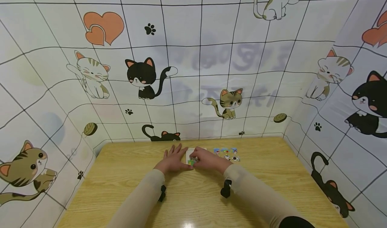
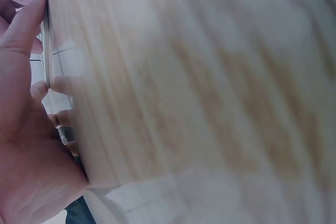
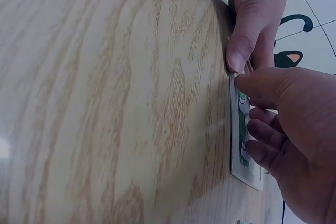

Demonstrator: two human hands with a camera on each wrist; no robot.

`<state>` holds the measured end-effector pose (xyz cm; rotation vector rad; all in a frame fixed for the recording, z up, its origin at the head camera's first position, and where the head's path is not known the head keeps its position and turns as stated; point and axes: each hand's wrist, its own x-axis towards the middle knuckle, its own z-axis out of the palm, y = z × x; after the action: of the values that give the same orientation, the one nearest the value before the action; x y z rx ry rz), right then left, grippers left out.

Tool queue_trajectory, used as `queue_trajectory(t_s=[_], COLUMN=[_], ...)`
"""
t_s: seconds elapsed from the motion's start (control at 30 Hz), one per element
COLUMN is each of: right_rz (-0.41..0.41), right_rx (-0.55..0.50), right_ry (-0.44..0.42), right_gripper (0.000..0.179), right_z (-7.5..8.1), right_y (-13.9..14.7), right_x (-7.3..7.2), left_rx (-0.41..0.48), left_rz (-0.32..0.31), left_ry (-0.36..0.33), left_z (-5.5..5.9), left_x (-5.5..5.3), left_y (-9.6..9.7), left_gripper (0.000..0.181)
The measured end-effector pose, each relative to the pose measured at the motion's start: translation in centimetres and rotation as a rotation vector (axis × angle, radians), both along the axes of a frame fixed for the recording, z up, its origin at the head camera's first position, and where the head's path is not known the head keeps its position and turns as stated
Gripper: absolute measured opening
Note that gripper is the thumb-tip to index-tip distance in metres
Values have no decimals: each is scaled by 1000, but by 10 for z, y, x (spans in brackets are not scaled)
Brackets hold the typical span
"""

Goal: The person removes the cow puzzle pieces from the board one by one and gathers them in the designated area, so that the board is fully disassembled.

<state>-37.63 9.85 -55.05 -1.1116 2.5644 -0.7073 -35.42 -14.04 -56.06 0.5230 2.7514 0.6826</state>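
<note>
A thin white board point(image 1: 189, 152) with a green picture point(image 1: 191, 162) lies flat near the back of the table, between the hands. My left hand point(image 1: 173, 160) rests at its left side with fingers spread, the thumb touching its near left corner. Over the board, my right hand point(image 1: 208, 159) has curled fingers and pinches a small picture piece low against the surface, mostly covered by the fingertips. The right wrist view shows the board point(image 3: 234, 124) edge-on, with the right thumb point(image 3: 257, 83) close to the left thumb point(image 3: 240, 51).
Right of the board lie several small colourful picture pieces point(image 1: 225, 151) in two rows. The wooden table point(image 1: 193, 201) meets a white grid-patterned cloth point(image 1: 187, 60) with printed cats at its back and sides.
</note>
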Motion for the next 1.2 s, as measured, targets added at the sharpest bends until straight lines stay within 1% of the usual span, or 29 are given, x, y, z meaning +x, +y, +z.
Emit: queue_trajectory(t_s=[0.33,0.6,0.63,0.67,0.7,0.8,0.9,0.93,1.2], right_rz=[29,22,20,19,16,4,0,0,-26], right_rx=[-10,-21,-22,-23,-23,-25,-22,-22,-59], right_ry=[3,-17,-21,-24,-29,-43,-50,-47,-87], right_gripper=[37,35,34,33,33,32,32,32,36], right_z=[0,-3,-3,-3,-2,-1,0,0,-3], right_y=[-1,-2,-3,-3,-3,-4,-4,-4,-5], right_x=[-2,-5,-5,-5,-5,-5,-4,-4,-4], left_rx=[-19,4,11,14,26,30,16,6,-7], left_rz=[-1,-2,-3,-3,-3,-2,-2,-2,-1], left_ry=[2,-9,-6,-8,-2,4,-1,-5,7], left_z=[-2,-2,-5,-5,-8,-9,-6,-3,-3], left_x=[-3,-3,-4,-3,-4,-4,-3,-2,-4], left_y=[-1,0,-1,-1,-2,-2,-2,-1,0], left_gripper=[106,107,108,108,109,110,109,109,110])
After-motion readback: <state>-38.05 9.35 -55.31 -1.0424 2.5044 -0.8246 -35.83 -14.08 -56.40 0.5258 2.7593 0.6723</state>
